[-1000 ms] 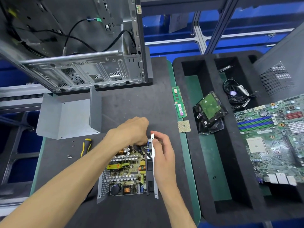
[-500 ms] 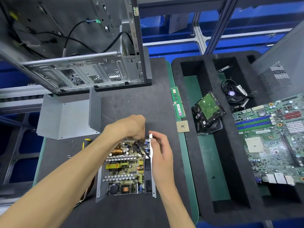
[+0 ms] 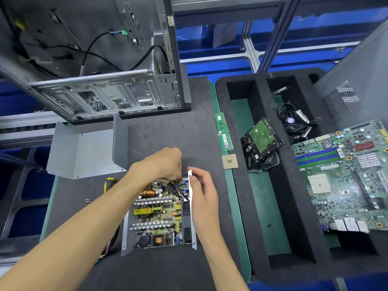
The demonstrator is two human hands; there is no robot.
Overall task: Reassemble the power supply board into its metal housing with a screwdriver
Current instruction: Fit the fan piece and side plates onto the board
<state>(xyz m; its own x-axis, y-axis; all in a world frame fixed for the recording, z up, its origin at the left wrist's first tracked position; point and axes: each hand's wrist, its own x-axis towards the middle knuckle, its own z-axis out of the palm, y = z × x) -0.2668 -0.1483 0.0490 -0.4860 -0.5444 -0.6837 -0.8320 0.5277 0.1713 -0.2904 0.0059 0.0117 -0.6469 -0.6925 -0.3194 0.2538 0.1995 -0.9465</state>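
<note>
While the metal housing (image 3: 192,206) wall is gripped by the right hand (image 3: 202,196), wiring on the power supply board (image 3: 157,213) is apparently being tucked by the curled left hand (image 3: 165,164), its hold hidden; the screwdriver (image 3: 109,183) is needed next.

Power supply board (image 3: 156,215) flat inside open metal housing (image 3: 126,234), components up; yellow-black screwdriver (image 3: 109,183) on mat, left of housing.

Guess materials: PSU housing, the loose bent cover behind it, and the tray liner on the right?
PSU housing: looks like bare sheet steel, dull silver, perforated left wall. Loose bent cover: matte grey folded sheet metal, crisp bend lines, small holes. Tray liner: seemingly black foam, soft matte cut-out walls over a green base.
</note>
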